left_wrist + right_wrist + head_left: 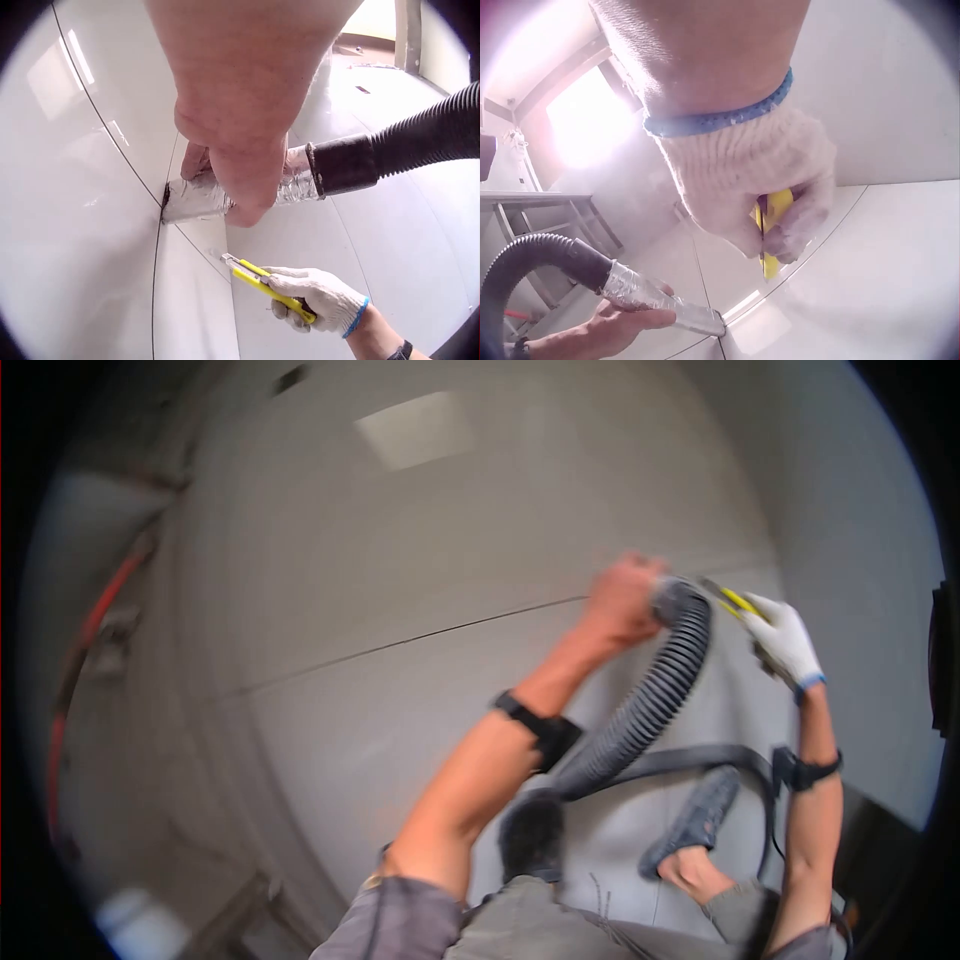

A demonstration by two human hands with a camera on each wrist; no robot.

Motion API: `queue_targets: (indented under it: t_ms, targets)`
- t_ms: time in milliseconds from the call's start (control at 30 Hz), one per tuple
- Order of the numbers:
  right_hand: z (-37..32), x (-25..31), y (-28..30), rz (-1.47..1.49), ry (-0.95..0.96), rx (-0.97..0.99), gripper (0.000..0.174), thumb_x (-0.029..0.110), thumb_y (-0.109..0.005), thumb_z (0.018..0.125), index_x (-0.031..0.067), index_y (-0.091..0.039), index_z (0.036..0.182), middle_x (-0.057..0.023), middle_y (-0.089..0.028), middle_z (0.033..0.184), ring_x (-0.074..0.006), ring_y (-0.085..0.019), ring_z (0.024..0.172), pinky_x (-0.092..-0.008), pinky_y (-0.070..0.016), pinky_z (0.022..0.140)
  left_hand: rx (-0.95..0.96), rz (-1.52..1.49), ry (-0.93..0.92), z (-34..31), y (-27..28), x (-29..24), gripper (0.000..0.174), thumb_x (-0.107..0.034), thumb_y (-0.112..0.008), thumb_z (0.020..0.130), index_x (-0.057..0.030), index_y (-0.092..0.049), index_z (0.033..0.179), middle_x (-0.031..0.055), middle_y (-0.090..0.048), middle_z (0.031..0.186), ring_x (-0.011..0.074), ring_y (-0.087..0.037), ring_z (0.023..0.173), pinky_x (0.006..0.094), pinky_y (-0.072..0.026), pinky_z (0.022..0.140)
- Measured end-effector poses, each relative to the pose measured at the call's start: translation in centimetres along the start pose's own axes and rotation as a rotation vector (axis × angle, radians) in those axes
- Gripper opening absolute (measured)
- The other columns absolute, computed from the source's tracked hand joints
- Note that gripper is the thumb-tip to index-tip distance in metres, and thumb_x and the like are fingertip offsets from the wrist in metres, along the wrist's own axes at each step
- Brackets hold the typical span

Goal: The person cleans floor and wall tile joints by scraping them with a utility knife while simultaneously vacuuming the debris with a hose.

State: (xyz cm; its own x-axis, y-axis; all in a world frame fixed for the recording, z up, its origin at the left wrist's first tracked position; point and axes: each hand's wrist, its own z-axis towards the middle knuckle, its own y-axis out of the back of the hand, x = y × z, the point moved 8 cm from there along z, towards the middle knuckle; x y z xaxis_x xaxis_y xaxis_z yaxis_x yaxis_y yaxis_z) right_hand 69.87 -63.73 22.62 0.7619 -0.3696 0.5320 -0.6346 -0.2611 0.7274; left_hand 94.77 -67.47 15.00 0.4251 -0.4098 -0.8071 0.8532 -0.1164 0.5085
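Observation:
My bare left hand [622, 600] grips a silver-taped nozzle [196, 201] on the end of a black ribbed hose [655, 700]. In the left wrist view the nozzle's dark mouth meets a joint line between glossy pale tiles [97, 187]. My right hand [319, 296], in a white knit glove with a blue cuff, holds a yellow utility knife [262, 285], its tip toward the tile joint and apart from the nozzle. The right wrist view shows the glove [742, 172] around the knife [769, 266], with the nozzle [697, 315] at the lower left.
The hose loops back past my shoes [700, 815] on the tiled floor [350, 740]. A grey wall [850, 590] stands at the right. At the far left lies a red-orange pipe or cord [95, 620]. A metal frame [547, 217] is in the right wrist view.

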Motion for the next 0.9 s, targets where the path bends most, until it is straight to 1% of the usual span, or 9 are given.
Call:
queue_targets:
  t_ms: [67,167,233,300,400,600,667,733,900]
  targets:
    - [0.9,-0.7,-1.8,0.029,0.034,0.015,0.050,0.023,-0.059,0.109,0.0020,-0.061,0.154,0.0021,-0.052,0.064,-0.0070,-0.048,0.044,-0.0270,-0.0388,0.038,-0.075,-0.073,-0.048,-1.5,2.2,1.7,0.034,-0.022,-0.082,0.078,-0.0100,-0.075,0.110,0.0177,-0.076,0.103,0.0420,-0.072,0.105,0.0503,-0.0596,0.089]
    - [-0.8,2.2,-4.1,-0.037,0.057,0.031,0.050,0.022,-0.059,0.109,0.0017,-0.060,0.154,0.0024,-0.052,0.064,-0.0065,-0.048,0.045,-0.0266,-0.0381,0.036,-0.143,-0.001,0.072,-6.0,8.9,5.0,0.040,-0.026,-0.085,0.075,-0.0095,-0.074,0.110,0.0163,-0.077,0.102,0.0404,-0.072,0.101,0.0487,-0.0604,0.088]
    - [-0.8,2.7,-4.5,-0.051,0.084,0.028,0.050,0.021,-0.058,0.108,0.0020,-0.060,0.155,0.0024,-0.052,0.065,-0.0064,-0.050,0.046,-0.0263,-0.0382,0.035,-0.357,0.017,-0.037,-11.2,15.1,7.4,0.042,-0.024,-0.086,0.073,-0.0085,-0.074,0.111,0.0149,-0.077,0.100,0.0373,-0.073,0.097,0.0461,-0.0614,0.087]
    - [-1.6,4.4,-5.6,-0.065,0.117,0.032,0.050,0.020,-0.058,0.108,0.0013,-0.060,0.155,0.0020,-0.053,0.067,-0.0065,-0.052,0.048,-0.0260,-0.0396,0.036,-0.422,0.085,0.099,-17.9,22.4,7.2,0.046,-0.014,-0.087,0.071,-0.0064,-0.074,0.114,0.0166,-0.077,0.101,0.0363,-0.075,0.092,0.0438,-0.0630,0.085]
    - [-0.8,6.5,-5.6,-0.045,0.137,0.053,0.050,0.017,-0.058,0.108,0.0002,-0.060,0.154,0.0017,-0.055,0.070,-0.0066,-0.054,0.050,-0.0257,-0.0414,0.037,-0.496,0.256,0.257,-24.5,31.7,5.8,0.046,-0.018,-0.087,0.078,-0.0041,-0.074,0.119,0.0157,-0.078,0.103,0.0315,-0.077,0.092,0.0421,-0.0641,0.083]
    - [-5.1,14.9,-8.8,-0.086,0.215,0.146,0.049,0.016,-0.060,0.106,-0.0022,-0.061,0.152,0.0007,-0.057,0.071,-0.0072,-0.054,0.051,-0.0261,-0.0422,0.038,-0.726,0.638,0.622,-38.1,44.0,5.6,0.034,-0.019,-0.084,0.089,-0.0019,-0.074,0.117,0.0172,-0.078,0.110,0.0304,-0.076,0.099,0.0426,-0.0619,0.093]
    - [-6.5,17.1,-9.7,-0.113,0.289,0.191,0.048,0.015,-0.061,0.105,-0.0035,-0.063,0.149,-0.0005,-0.058,0.072,-0.0078,-0.055,0.051,-0.0265,-0.0426,0.039,-0.773,0.762,0.504,-43.1,48.0,7.4,0.034,-0.019,-0.084,0.089,-0.0012,-0.074,0.117,0.0180,-0.078,0.111,0.0313,-0.076,0.102,0.0428,-0.0612,0.095]
    - [-9.0,20.4,-9.9,-0.138,0.316,0.170,0.047,0.015,-0.062,0.104,-0.0036,-0.065,0.147,-0.0016,-0.060,0.072,-0.0082,-0.054,0.052,-0.0275,-0.0440,0.040,-0.828,0.878,0.368,-44.4,49.0,6.4,0.035,-0.019,-0.084,0.089,-0.0005,-0.074,0.117,0.0188,-0.077,0.112,0.0322,-0.075,0.105,0.0429,-0.0604,0.097]
    - [-9.7,23.8,-15.0,-0.168,0.360,0.331,0.046,0.015,-0.065,0.103,-0.0019,-0.067,0.146,-0.0018,-0.061,0.072,-0.0088,-0.056,0.054,-0.0290,-0.0476,0.046,-0.898,0.746,0.735,-49.7,44.8,1.1,0.048,-0.027,-0.084,0.091,0.0008,-0.070,0.128,0.0200,-0.077,0.119,0.0332,-0.074,0.110,0.0438,-0.0584,0.101]
